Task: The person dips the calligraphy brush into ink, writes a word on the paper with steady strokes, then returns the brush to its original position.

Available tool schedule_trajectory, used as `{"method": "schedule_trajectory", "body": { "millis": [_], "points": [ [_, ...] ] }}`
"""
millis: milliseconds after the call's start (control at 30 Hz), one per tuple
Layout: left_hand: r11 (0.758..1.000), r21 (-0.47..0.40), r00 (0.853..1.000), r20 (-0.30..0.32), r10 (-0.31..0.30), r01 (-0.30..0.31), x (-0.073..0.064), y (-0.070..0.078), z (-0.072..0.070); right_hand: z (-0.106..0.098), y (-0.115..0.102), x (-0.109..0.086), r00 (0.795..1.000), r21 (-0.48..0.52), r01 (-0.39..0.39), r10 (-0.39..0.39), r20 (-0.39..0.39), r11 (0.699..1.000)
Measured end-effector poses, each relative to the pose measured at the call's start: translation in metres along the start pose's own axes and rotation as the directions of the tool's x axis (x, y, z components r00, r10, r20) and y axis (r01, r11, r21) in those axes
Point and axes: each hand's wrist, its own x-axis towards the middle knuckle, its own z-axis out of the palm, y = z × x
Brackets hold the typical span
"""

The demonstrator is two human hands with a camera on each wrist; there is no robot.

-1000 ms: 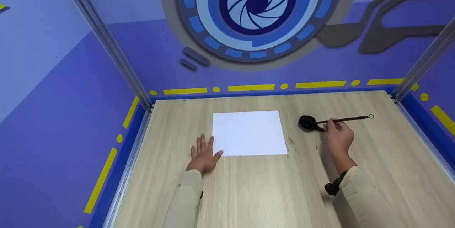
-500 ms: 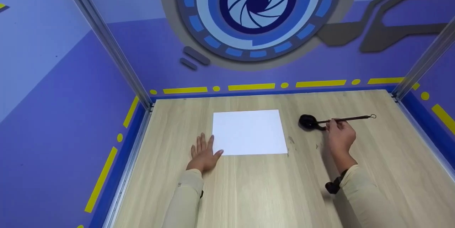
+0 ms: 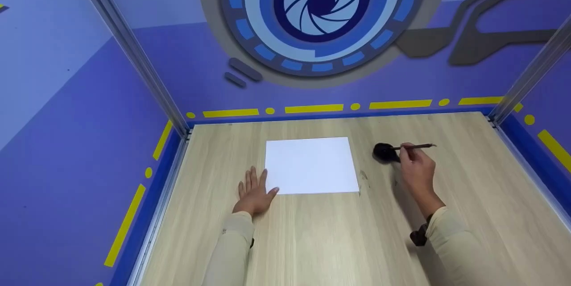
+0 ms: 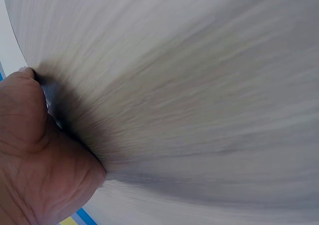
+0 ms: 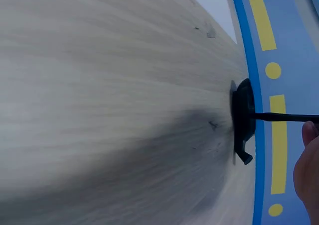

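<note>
My left hand [image 3: 255,196] lies flat with fingers spread at the left edge of a white sheet of paper [image 3: 312,165]. Its thumb reaches over the lower left corner of the sheet; the left wrist view has the heel of the hand [image 4: 55,180] against the table. On the right, my right hand [image 3: 418,170] pinches a dark ink brush [image 3: 421,146] by its handle. The brush's tip end is down at a small black ink dish [image 3: 382,153], its bristles hidden by the rim. In the right wrist view the dish [image 5: 243,115] shows a short curved handle.
The light wooden table [image 3: 321,241] has dark smudges [image 3: 365,179] between the paper and the ink dish. Blue panels with yellow markings [image 3: 314,108] enclose the back and sides, with a metal post [image 3: 134,49] at the left corner.
My right hand has shifted slightly left, toward the ink dish. The brush handle's far end has swung left and looks shorter in the head view. My left hand and the paper stay put.
</note>
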Motion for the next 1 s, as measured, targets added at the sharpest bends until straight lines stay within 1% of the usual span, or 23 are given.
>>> {"method": "schedule_trajectory", "body": {
  "millis": [100, 200, 233, 300, 400, 500, 600, 700, 767, 833, 867, 933, 967, 1000],
  "points": [
    [1.0, -0.022, 1.0, 0.009, -0.006, 0.007, 0.001, 0.001, 0.0, 0.004, 0.006, -0.004, 0.994, -0.047, 0.106, -0.106, 0.004, 0.993],
    [1.0, -0.014, 1.0, 0.012, -0.011, 0.012, 0.001, 0.002, 0.0, 0.006, 0.01, -0.005, 0.981, -0.085, 0.192, -0.192, 0.008, 0.978],
    [1.0, -0.004, 1.0, 0.014, -0.016, 0.016, -0.001, 0.004, -0.002, 0.006, 0.011, -0.006, 0.977, -0.093, 0.213, -0.213, 0.01, 0.973],
    [1.0, 0.006, 1.0, 0.008, -0.014, 0.014, -0.001, 0.003, -0.002, 0.006, 0.012, -0.006, 0.972, -0.093, 0.236, -0.235, 0.014, 0.967],
    [1.0, 0.017, 1.0, 0.007, -0.013, 0.013, -0.001, 0.003, -0.002, 0.006, 0.011, -0.008, 0.976, -0.063, 0.216, -0.216, 0.015, 0.974],
    [0.999, 0.027, 1.0, 0.002, -0.019, 0.019, -0.001, 0.002, -0.003, 0.005, 0.008, -0.007, 0.989, -0.025, 0.151, -0.151, -0.006, 0.988],
    [0.999, 0.027, 1.0, 0.002, -0.024, 0.024, -0.001, 0.002, -0.003, 0.003, 0.003, -0.005, 0.997, 0.012, 0.055, -0.054, -0.049, 0.998],
    [1.0, 0.02, 1.0, 0.004, -0.022, 0.022, -0.002, 0.002, -0.003, 0.002, 0.0, -0.001, 0.994, 0.072, -0.043, 0.049, -0.093, 0.997],
    [1.0, 0.02, 1.0, 0.004, -0.02, 0.02, -0.003, 0.002, -0.003, 0.001, 0.0, 0.002, 0.985, 0.146, -0.119, 0.136, -0.109, 0.982],
    [1.0, 0.018, 1.0, 0.007, -0.016, 0.016, -0.002, 0.002, -0.003, 0.0, 0.002, 0.006, 0.967, 0.241, -0.202, 0.233, -0.104, 0.949],
    [1.0, 0.016, 1.0, 0.008, -0.014, 0.014, -0.002, 0.002, -0.002, 0.0, 0.003, 0.007, 0.954, 0.292, -0.248, 0.285, -0.092, 0.924],
    [1.0, 0.007, 1.0, 0.01, -0.006, 0.006, 0.0, 0.0, -0.001, 0.0, 0.006, 0.01, 0.921, 0.394, -0.33, 0.384, -0.064, 0.858],
    [1.0, 0.006, 1.0, 0.014, -0.006, 0.006, 0.002, -0.001, 0.0, 0.001, 0.007, 0.012, 0.906, 0.428, -0.36, 0.421, -0.054, 0.829],
    [1.0, 0.005, 1.0, 0.014, -0.005, 0.005, 0.004, -0.003, 0.002, 0.002, 0.008, 0.013, 0.893, 0.451, -0.381, 0.447, -0.046, 0.807]
  ]
}}
